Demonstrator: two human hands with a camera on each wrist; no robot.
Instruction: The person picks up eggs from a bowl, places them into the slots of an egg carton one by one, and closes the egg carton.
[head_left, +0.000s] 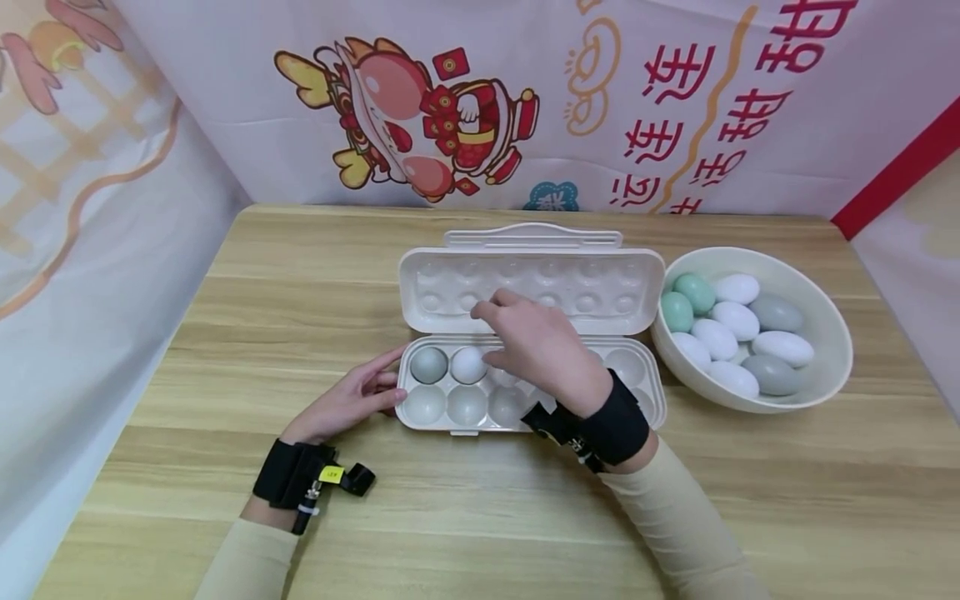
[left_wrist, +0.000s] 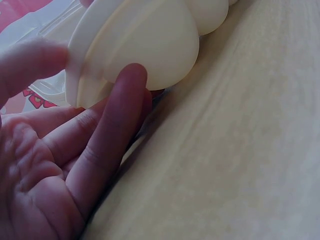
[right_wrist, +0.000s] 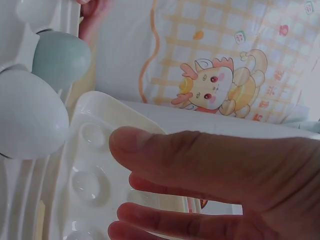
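Observation:
A white egg box (head_left: 447, 385) lies on the table with its lid (head_left: 416, 287) folded back behind it. In its back row, the first cup from the left holds a grey-green egg (head_left: 429, 365) and the second a white egg (head_left: 468, 364). My left hand (head_left: 341, 408) grips the box's left end; in the left wrist view its fingers (left_wrist: 107, 135) lie against the rim and the rounded underside. Over the box, beside the white egg, hovers my right hand (head_left: 543, 346), its fingers and thumb apart with nothing between them (right_wrist: 200, 175). It hides several cups.
At the box's right stands a cream bowl (head_left: 836, 367) holding several white, grey and green eggs. Behind the wooden table (head_left: 300, 275) hangs a printed cloth (head_left: 240, 100); another cloth borders the left side.

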